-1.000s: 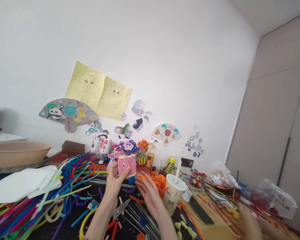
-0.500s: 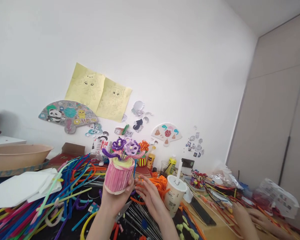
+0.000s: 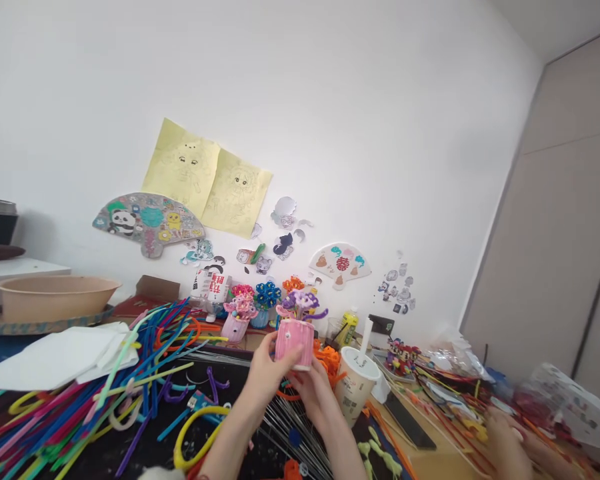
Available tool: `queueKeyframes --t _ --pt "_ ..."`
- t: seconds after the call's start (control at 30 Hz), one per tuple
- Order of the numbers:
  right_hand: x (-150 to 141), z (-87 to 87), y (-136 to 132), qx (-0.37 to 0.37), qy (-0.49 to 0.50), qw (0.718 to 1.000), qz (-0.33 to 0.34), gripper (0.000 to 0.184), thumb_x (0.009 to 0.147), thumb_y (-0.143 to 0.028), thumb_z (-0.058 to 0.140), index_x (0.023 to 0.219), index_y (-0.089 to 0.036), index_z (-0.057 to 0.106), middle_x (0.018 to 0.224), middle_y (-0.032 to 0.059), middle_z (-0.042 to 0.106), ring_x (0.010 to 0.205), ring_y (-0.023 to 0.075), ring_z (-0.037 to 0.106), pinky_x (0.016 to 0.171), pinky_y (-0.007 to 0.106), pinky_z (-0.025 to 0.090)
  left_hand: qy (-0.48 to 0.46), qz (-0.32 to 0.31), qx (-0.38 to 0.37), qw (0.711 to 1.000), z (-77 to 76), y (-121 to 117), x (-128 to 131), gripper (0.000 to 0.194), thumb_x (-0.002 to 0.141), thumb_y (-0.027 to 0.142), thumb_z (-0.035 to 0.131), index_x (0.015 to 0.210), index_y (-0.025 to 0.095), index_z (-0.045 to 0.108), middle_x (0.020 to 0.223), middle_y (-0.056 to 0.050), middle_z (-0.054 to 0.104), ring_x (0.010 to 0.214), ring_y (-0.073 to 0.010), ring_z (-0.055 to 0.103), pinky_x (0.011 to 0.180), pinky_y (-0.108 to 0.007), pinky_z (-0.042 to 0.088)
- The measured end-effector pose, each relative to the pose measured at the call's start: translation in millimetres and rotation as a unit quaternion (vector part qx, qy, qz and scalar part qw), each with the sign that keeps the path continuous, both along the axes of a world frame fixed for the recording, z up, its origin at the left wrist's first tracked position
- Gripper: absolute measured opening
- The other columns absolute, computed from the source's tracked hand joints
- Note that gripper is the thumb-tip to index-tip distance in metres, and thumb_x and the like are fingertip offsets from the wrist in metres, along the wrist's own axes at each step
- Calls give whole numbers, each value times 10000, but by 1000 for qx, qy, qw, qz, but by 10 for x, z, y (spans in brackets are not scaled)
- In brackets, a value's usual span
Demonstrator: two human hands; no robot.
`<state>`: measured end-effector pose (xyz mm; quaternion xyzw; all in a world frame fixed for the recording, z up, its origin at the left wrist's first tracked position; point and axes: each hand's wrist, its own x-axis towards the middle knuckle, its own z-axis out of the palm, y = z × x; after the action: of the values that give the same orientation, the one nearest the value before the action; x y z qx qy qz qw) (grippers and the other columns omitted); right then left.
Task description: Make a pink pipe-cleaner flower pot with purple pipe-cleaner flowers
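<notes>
A small pink pot of pipe-cleaner flowers (image 3: 294,343) is held up above the table. Purple and lilac blooms rise from its top, and a small white dot shows on its side. My left hand (image 3: 267,373) is closed around the pot's left side, thumb across the front. From below and the right, my right hand (image 3: 313,390) grips its base, fingertips partly hidden behind it. Farther back stand a pink flower pot (image 3: 235,328) and a blue flower pot (image 3: 267,316). Metal wire stems (image 3: 300,430) lie beneath my hands.
Many coloured pipe cleaners (image 3: 95,393) spread over the left side, beside white sheets (image 3: 50,357) and a beige basin (image 3: 57,300). A drink cup (image 3: 355,383) with a straw stands right of my hands. Another person's hands (image 3: 510,440) work at the far right, near plastic bags (image 3: 570,403).
The pot has moved right and slightly farther away, and it has turned to show the white dot. My right hand, apart from it earlier, now grips its base. The view has shifted left.
</notes>
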<state>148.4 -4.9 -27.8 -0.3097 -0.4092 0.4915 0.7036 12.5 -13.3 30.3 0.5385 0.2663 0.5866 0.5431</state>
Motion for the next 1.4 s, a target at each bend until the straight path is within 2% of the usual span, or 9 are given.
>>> queueKeyframes --t 0.1,0.2,0.3,0.43,0.6,0.7,0.87,1.2,1.4 --pt "33 -1 -7 -6 -1 1000 11 338 603 -305 772 916 -220 679 999 59 688 929 238 620 814 376 492 165 135 34 976 -89 -40 98 577 597 395 694 1102 166 536 1093 -119 626 1010 -283 573 801 -329 423" --pt "15 38 -67 -19 10 999 37 337 611 -236 757 937 -227 672 983 38 688 881 207 623 810 358 493 264 179 43 947 -97 -76 87 516 665 388 621 1120 172 509 1122 -117 591 1031 -283 548 799 -334 389" --pt "-44 95 -151 -22 14 996 87 402 632 -166 706 1018 -257 642 962 10 688 852 176 617 810 351 490 282 186 36 940 -102 -45 32 497 700 379 586 1136 169 472 1147 -120 566 1023 -273 546 782 -325 384" --pt "-137 150 -225 -28 -22 990 139 561 647 -142 677 1175 -279 550 1107 27 645 972 197 592 811 347 485 272 185 38 944 -177 54 -11 466 713 326 578 1127 167 433 1178 -125 549 1076 -269 525 802 -310 380" --pt "-182 156 -212 -36 -54 992 112 852 529 -80 741 1294 -290 431 1209 38 601 971 211 609 783 308 484 318 134 -16 938 -234 91 8 446 721 325 581 1093 171 386 1049 -136 627 971 -291 600 734 -305 389" --pt "-184 146 -187 -33 -79 994 66 942 486 -61 757 1328 -260 384 1218 59 600 1021 225 598 834 317 472 348 137 -19 927 -219 61 41 407 740 329 569 1061 175 372 995 -124 647 921 -278 624 703 -286 394" --pt "-226 103 -144 -2 -117 993 -1 872 495 -80 754 1287 -248 430 1231 62 593 1108 231 556 938 346 429 382 150 -10 912 -217 52 70 354 757 325 558 1031 182 383 992 -100 655 921 -267 629 690 -276 402" --pt "-189 -45 44 1 -111 992 -55 779 495 -171 816 1195 -221 477 1084 74 668 967 243 633 845 359 491 386 162 6 908 -231 84 10 389 777 268 523 1148 193 430 1123 -98 621 1056 -231 578 803 -290 409" --pt "-145 -78 55 21 -88 994 -58 717 508 -171 819 1154 -213 511 1054 68 677 948 234 635 869 362 471 425 146 -6 893 -286 129 35 399 746 201 512 1142 188 466 1077 -116 641 993 -232 609 815 -311 419"
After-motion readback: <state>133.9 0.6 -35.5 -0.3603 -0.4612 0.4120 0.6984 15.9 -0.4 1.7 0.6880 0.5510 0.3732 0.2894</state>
